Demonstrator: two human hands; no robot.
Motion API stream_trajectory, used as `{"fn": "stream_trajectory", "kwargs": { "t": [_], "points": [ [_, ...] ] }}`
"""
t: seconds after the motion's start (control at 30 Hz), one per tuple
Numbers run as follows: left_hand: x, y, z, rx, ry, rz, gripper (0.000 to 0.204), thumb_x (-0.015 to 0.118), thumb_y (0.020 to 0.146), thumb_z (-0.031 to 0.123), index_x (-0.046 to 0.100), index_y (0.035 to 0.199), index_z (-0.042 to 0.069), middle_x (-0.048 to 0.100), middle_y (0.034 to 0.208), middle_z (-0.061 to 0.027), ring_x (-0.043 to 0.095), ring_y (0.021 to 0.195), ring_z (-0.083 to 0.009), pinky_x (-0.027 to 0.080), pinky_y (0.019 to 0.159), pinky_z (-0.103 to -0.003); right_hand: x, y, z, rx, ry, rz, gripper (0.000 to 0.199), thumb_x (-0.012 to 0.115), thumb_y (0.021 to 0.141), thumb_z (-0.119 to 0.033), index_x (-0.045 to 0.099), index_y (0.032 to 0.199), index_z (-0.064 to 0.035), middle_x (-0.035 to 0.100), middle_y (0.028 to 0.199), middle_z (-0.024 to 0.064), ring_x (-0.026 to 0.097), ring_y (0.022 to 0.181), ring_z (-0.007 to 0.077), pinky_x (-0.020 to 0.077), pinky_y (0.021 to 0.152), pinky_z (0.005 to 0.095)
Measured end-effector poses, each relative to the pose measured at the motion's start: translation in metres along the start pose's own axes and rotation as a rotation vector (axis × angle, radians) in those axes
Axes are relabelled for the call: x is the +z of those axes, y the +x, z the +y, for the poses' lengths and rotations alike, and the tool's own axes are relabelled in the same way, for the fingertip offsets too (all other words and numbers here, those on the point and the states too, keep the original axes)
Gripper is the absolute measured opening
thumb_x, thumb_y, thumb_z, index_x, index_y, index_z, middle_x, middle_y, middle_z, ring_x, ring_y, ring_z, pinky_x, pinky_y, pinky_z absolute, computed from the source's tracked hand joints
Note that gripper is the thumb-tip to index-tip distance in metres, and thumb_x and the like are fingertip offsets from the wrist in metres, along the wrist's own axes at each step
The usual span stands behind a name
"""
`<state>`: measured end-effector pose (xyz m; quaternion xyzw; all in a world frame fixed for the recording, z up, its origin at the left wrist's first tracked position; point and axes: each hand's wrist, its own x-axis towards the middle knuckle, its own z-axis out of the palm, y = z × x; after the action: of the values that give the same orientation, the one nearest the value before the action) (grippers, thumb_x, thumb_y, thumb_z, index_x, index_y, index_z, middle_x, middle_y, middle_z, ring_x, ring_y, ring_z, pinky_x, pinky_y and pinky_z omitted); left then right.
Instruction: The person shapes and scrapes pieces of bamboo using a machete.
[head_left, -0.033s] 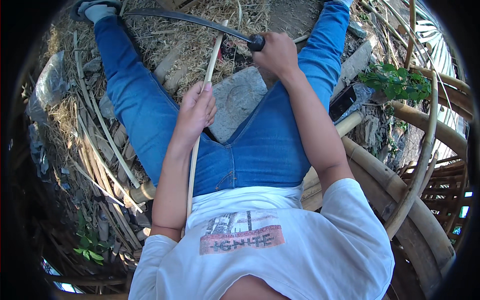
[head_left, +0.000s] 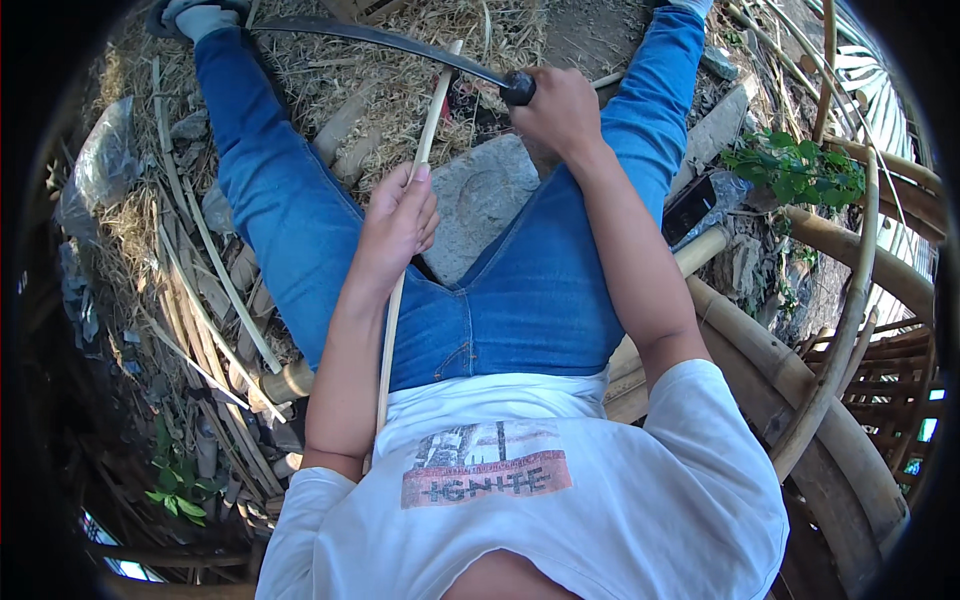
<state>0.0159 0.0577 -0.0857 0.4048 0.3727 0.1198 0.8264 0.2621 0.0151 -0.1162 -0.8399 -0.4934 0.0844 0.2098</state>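
Note:
My left hand (head_left: 397, 222) is closed around a long, pale bamboo strip (head_left: 392, 345). The strip runs from beside my waist, under the left forearm's inner side, up past my knees. In my right hand (head_left: 560, 112) is the dark handle of a machete (head_left: 385, 38), its long curved blade pointing to the far left. Near the strip's far end the blade crosses it, seemingly lying over or against it. Whether the edge bites into the wood cannot be made out. Between my thighs sits a grey stone block (head_left: 482, 198), below the strip and my hands.
Shavings (head_left: 320, 75) cover the ground ahead. Loose bamboo strips (head_left: 215, 265) and a clear plastic bag (head_left: 105, 165) lie at left. At right are a black phone-like object (head_left: 690, 208), a leafy plant (head_left: 795, 165) and thick bamboo poles (head_left: 760, 335).

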Motion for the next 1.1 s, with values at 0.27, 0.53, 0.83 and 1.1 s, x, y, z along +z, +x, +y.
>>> {"fn": "stream_trajectory", "kwargs": {
  "t": [0.27,0.53,0.83,1.1],
  "points": [
    [0.002,-0.003,0.004,-0.017,-0.014,-0.017,0.026,0.047,0.107,0.031,0.044,0.088,0.014,0.030,0.054,0.0087,0.028,0.042,-0.0013,0.023,0.038,-0.019,0.001,-0.009,-0.023,-0.099,0.015,-0.048,0.036,0.068,0.063,-0.023,0.079,0.097,-0.0211,0.069,0.071,0.0162,0.070,0.071,0.0356,0.0577,0.072,0.0460],
    [0.009,-0.011,0.010,-0.058,-0.049,-0.054,0.025,0.046,0.108,0.030,0.043,0.088,0.015,0.029,0.053,0.0090,0.028,0.042,-0.0020,0.023,0.039,-0.020,-0.009,0.000,-0.002,0.018,-0.077,0.081,0.038,0.068,0.064,-0.022,0.079,0.100,-0.0159,0.071,0.077,0.0174,0.070,0.075,0.0360,0.0573,0.076,0.0464],
    [0.005,-0.009,0.008,-0.049,-0.085,-0.055,0.026,0.047,0.107,0.031,0.043,0.086,0.016,0.029,0.052,0.0089,0.026,0.041,-0.0021,0.022,0.038,-0.020,-0.011,-0.010,-0.026,-0.086,0.005,-0.059,0.035,0.067,0.067,-0.022,0.079,0.099,-0.0144,0.070,0.076,0.0192,0.069,0.073,0.0368,0.0568,0.076,0.0474],
    [0.013,-0.013,0.008,-0.035,0.024,-0.048,0.026,0.048,0.107,0.032,0.043,0.087,0.015,0.031,0.054,0.0085,0.029,0.043,-0.0019,0.024,0.039,-0.020,-0.010,0.001,0.003,0.070,-0.006,0.071,0.037,0.066,0.065,-0.020,0.078,0.099,-0.0116,0.070,0.076,0.0214,0.070,0.076,0.0380,0.0578,0.075,0.0469]
  ]
}}
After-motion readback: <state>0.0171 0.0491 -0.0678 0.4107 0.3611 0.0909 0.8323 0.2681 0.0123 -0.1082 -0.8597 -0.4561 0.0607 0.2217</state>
